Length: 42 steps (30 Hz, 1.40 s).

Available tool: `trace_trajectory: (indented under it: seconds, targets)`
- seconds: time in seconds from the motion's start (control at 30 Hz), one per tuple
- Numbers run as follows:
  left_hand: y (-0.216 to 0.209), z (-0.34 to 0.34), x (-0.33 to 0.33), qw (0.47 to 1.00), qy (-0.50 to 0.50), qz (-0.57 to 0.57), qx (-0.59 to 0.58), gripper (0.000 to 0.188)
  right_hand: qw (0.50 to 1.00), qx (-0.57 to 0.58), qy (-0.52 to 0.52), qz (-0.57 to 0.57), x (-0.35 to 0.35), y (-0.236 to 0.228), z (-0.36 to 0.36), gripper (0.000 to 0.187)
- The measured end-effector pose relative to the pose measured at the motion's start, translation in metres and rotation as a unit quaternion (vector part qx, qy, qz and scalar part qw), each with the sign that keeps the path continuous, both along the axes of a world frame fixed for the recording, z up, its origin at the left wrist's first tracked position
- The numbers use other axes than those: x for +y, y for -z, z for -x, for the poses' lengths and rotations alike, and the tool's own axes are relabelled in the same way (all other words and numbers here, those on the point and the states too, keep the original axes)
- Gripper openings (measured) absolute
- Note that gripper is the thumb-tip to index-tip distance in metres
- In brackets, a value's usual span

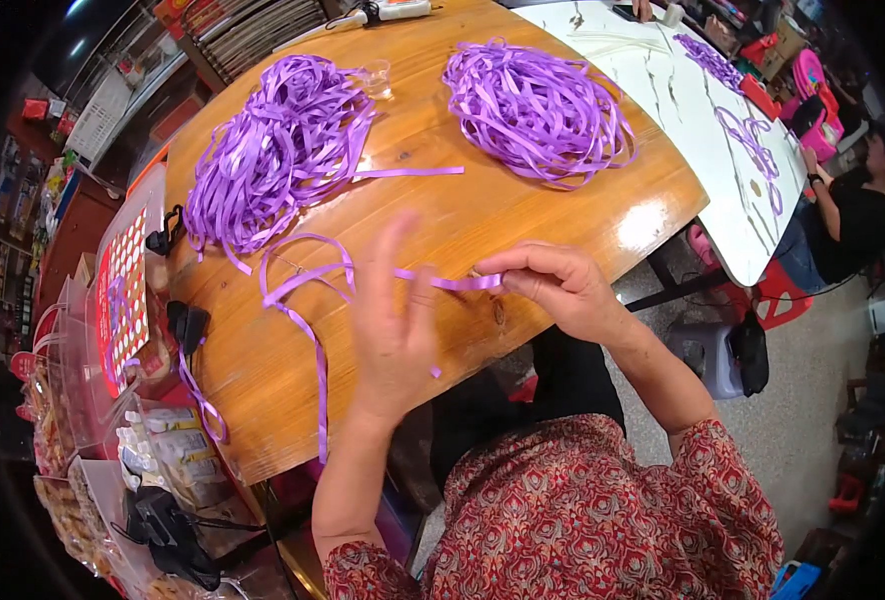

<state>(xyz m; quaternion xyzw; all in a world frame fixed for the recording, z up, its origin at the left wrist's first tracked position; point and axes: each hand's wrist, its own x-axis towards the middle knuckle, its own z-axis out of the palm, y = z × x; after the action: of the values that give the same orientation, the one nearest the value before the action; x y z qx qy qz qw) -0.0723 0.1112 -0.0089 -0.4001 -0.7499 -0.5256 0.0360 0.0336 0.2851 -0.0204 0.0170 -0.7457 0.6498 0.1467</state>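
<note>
My right hand [561, 290] pinches the end of a purple ribbon [453, 284] above the near part of the wooden table [433, 215]. My left hand [395, 320] is raised over the table, a little blurred, with its fingers apart and nothing seen in them. The ribbon runs behind this hand, so part of it is hidden. Left of the hand, a loose ribbon loop [308, 262] lies on the wood, and one strand hangs over the front edge. Farther off sit two heaps of purple ribbon, a left heap [288, 145] and a right heap [538, 112].
A small clear cup [377, 80] stands beside the left heap. Along the left edge are a red-and-white dotted sheet [128, 290], a black clip-like thing [187, 325] and bagged packets [178, 445]. At right, a white marbled table [678, 110] holds more ribbon; a person [853, 215] sits beside it.
</note>
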Motion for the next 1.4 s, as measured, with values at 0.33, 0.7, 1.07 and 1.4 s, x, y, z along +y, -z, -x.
trace_trajectory:
  seconds: [0.33, 0.7, 1.07, 1.4]
  targets:
    - [0.009, -0.027, -0.012, 0.991, 0.015, -0.005, -0.132, 0.004, 0.955, 0.09, 0.087, -0.268, 0.015, -0.012, -0.014, 0.016]
    - [0.012, -0.028, -0.071, 0.877, -0.107, -0.265, -0.386, 0.006, 0.964, 0.111, 0.104, -0.217, -0.011, 0.018, 0.005, 0.013]
    - [-0.04, 0.017, -0.163, 0.836, -0.265, -0.47, -0.098, 0.017, 0.914, 0.142, -0.028, -0.38, -0.086, 0.032, 0.069, 0.022]
    - [-0.022, 0.033, -0.15, 0.844, -0.29, -0.433, -0.126, 0.014, 0.893, 0.131, -0.027, -0.43, -0.085, 0.035, 0.082, 0.016]
